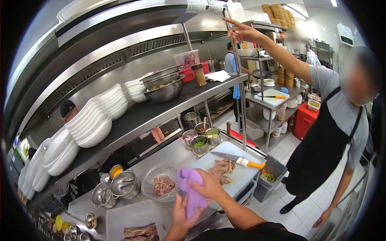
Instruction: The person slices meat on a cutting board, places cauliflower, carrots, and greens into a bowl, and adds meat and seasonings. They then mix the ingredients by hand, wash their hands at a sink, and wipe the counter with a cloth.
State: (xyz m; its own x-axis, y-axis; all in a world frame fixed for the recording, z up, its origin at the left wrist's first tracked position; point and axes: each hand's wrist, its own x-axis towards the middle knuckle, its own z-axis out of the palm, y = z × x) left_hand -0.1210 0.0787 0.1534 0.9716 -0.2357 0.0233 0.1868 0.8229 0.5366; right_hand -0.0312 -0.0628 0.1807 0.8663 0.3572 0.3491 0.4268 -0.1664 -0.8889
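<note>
A purple cloth (192,188) is bunched between my two hands above the counter. From above and the right, my right hand (208,184) grips it. Below it, my left hand (183,213) is closed around its lower part. Just behind the cloth stands a clear bowl (148,176) with chopped meat (163,185) in it. To the right lies a white cutting board (197,162) bearing sliced meat (222,170) and a knife (241,160) with an orange handle. At lower left, a plastic tray (120,217) holds a larger piece of meat (140,233).
Metal pots (124,184) stand left of the bowl, and several ingredient tins (200,144) behind the board. Overhead, a shelf (169,116) carries stacked white dishes (90,128) and metal bowls (165,88). A co-worker in a black apron (321,136) stands at right, one arm raised, pointing.
</note>
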